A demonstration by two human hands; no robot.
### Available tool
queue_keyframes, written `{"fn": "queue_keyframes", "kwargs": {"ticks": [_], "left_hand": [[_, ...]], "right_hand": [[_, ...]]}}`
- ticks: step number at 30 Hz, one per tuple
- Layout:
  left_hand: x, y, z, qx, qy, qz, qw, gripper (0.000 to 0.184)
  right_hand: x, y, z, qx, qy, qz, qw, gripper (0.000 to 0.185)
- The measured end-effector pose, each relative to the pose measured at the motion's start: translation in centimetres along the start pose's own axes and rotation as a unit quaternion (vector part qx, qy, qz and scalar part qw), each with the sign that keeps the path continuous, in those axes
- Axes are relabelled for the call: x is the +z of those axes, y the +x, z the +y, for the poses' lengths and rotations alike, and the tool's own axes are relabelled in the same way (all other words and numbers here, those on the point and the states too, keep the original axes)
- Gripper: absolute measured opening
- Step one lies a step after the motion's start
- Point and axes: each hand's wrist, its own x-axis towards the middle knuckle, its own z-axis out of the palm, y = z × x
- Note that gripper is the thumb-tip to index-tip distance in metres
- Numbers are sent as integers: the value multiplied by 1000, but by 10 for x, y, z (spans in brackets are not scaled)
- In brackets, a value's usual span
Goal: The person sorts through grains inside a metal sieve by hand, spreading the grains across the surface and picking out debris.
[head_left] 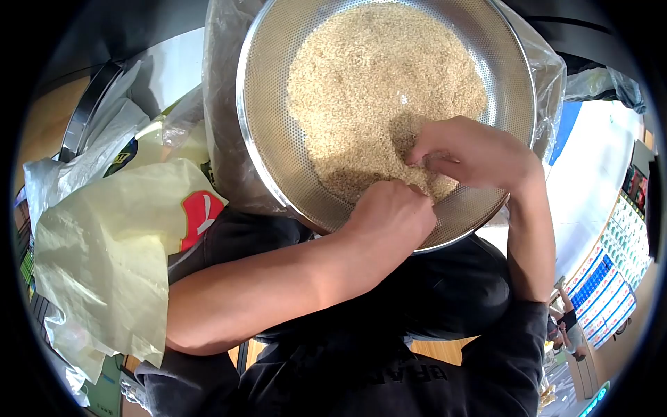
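A large round metal sieve [251, 132] with perforated walls holds a broad layer of pale tan grains [375, 69], too small to name for certain. Over the near part of the grains is my left hand [396, 212], its fingers curled under in a fist. Whatever it may hold is hidden beneath it. My right hand [479, 153] reaches in from the right, close beside the left one. Its fingers are bent and drawn together low over the grains, and I cannot make out what is between them. A small dark hollow shows in the grains by its fingertips.
Clear plastic sheeting [229, 104] surrounds the sieve, which rests above my dark-clothed knees [451, 278]. On the left hangs a yellowish plastic bag [104, 243] with a red mark. Stacked patterned boxes [601, 295] and a person [571, 337] appear far right.
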Motion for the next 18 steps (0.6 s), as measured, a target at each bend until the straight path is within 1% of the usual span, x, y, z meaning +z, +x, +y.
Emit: {"fn": "queue_keyframes", "kwargs": {"ticks": [2, 3, 5, 6, 8, 9, 10, 11, 12, 13, 14, 15, 16, 17, 18], "left_hand": [[-8, -1, -4, 1, 7, -5, 1000, 14], [-14, -2, -7, 2, 8, -4, 1000, 14], [-38, -4, -19, -10, 47, -45, 998, 13], [-44, -4, -27, -32, 60, 8, 998, 14], [-59, -9, -51, -61, 76, 109, 989, 13], [-66, -10, -61, -113, 165, 83, 976, 18], [-70, -15, -70, -109, 168, 86, 976, 18], [-74, -22, -78, -128, 160, 185, 961, 21], [-78, -27, -84, -144, 151, 283, 936, 24], [-79, -31, -90, -141, 156, 286, 935, 24], [-79, -35, -96, -143, 162, 333, 918, 27], [-78, -37, -98, -145, 168, 380, 898, 30], [-79, -39, -94, -143, 176, 382, 896, 30], [-79, -42, -88, -187, 193, 400, 876, 35], [-78, -44, -85, -230, 209, 417, 854, 41]], "right_hand": [[-6, -14, 3, -3, 32, 64, 997, 27], [-6, -21, 5, -2, 31, 64, 997, 27], [-6, -38, 6, -19, -71, 241, 968, 26], [-8, -45, 7, -16, -73, 244, 967, 26], [-11, -60, 7, 57, 49, 293, 953, 28], [-11, -66, 12, 78, 41, 356, 930, 30], [-7, -69, 21, 79, 39, 361, 928, 30], [-3, -71, 33, 104, 26, 464, 879, 31], [3, -72, 41, 126, 13, 563, 817, 33], [7, -72, 45, 134, -19, 594, 793, 36], [14, -76, 51, 131, -21, 600, 789, 36], [21, -82, 61, 173, 55, 576, 797, 39], [25, -84, 63, 213, 131, 547, 799, 42], [32, -85, 60, 138, 263, 528, 795, 33], [33, -87, 55, 131, 262, 533, 794, 33]]}}
